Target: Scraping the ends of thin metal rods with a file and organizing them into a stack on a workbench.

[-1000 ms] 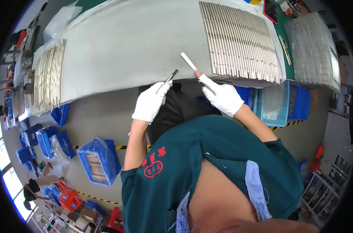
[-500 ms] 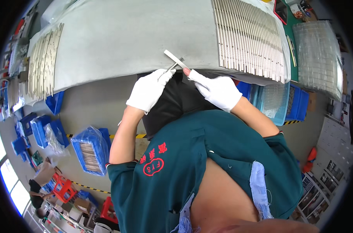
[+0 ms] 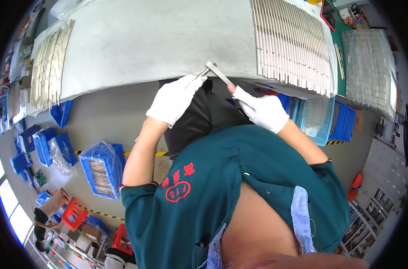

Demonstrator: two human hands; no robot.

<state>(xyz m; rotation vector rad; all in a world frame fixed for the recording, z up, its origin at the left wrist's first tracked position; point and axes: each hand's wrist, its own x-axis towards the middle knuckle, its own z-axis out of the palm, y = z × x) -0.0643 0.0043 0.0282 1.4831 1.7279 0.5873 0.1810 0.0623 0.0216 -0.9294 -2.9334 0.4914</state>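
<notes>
White gloves cover both hands, which are at the near edge of the cloth-covered table [image 3: 159, 40]. Closed fingers of my left hand [image 3: 172, 102] grip a thin metal rod [image 3: 203, 73] that points up and to the right. Between bare-tipped thumb and fingers, my right hand [image 3: 266, 112] pinches a flat pale strip [image 3: 221, 75] slanting up to the left. The strip's far end crosses the rod near its tip; whether they touch is hard to tell. Most of the rod is hidden in the left glove.
Long metal strips [image 3: 291, 45] lie in a neat row on the table's right. A looser bunch of strips [image 3: 51, 67] lies at its left end. Stacked clear plastic trays [image 3: 370, 71] stand far right. Blue crates [image 3: 104, 172] sit on the floor.
My right hand has drawn the pale strip to the right and slightly down, so the crossing now lies near the strip's far end. My left hand has barely moved.
</notes>
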